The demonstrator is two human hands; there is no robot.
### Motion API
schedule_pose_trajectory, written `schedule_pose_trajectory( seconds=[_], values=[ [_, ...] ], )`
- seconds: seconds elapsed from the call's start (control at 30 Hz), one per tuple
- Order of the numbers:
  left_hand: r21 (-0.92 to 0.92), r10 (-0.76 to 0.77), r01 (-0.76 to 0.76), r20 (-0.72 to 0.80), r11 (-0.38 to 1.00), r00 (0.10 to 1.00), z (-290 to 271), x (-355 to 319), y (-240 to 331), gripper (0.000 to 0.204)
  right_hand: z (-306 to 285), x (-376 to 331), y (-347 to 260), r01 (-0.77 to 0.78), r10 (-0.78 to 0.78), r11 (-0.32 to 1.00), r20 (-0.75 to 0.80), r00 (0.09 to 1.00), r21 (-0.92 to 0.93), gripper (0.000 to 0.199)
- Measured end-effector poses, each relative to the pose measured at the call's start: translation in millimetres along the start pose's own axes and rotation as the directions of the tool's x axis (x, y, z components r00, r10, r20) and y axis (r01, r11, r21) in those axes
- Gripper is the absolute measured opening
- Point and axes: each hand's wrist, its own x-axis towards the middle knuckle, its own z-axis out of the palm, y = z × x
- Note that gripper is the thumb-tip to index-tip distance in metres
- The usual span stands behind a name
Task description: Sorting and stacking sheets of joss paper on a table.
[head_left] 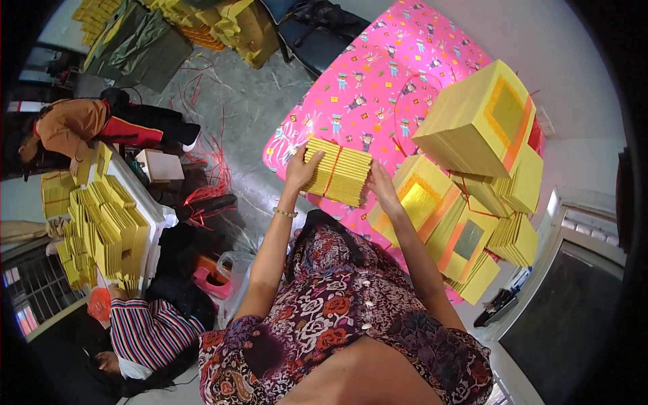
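Above our flowered blouse, we are pressing a yellow paper bundle between left hand and right hand — both clasping its ends, squaring the red-tied sheets — over the pink cloth, beside stacked yellow bundles.

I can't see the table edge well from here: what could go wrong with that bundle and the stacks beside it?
1. The bundle is held between both hands, left and right, tied by one red string; sheets might fan out.
2. The piled yellow stacks lean unevenly at the right; a nudge from the right forearm could topple them.
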Motion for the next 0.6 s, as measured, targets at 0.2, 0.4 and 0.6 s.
schedule_pose_trajectory(
  seconds=[0.2, 0.4, 0.6],
  values=[
    [0.1, 0.007, -0.006, -0.015, 0.995, 1.0, 5.1, -1.1, 8.0, 0.053, 7.7, -0.1, 15.4, 0.07, -0.06, 0.993, -0.107, 0.992, 0.094, 0.042],
    [0.076, 0.012, -0.011, -0.006, 0.997, 1.0, 4.2, -2.6, 0.1, 0.05, 20.6, -19.9, -5.2, 0.096, -0.153, 0.957, -0.194, 0.969, -0.275, 0.044],
    [-0.017, -0.01, 0.011, 0.068, 1.0, 0.998, -0.7, 1.9, -8.8, 0.046, 17.3, -29.5, -15.0, 0.026, -0.106, 0.907, -0.167, 0.98, -0.421, 0.047]
  ],
)
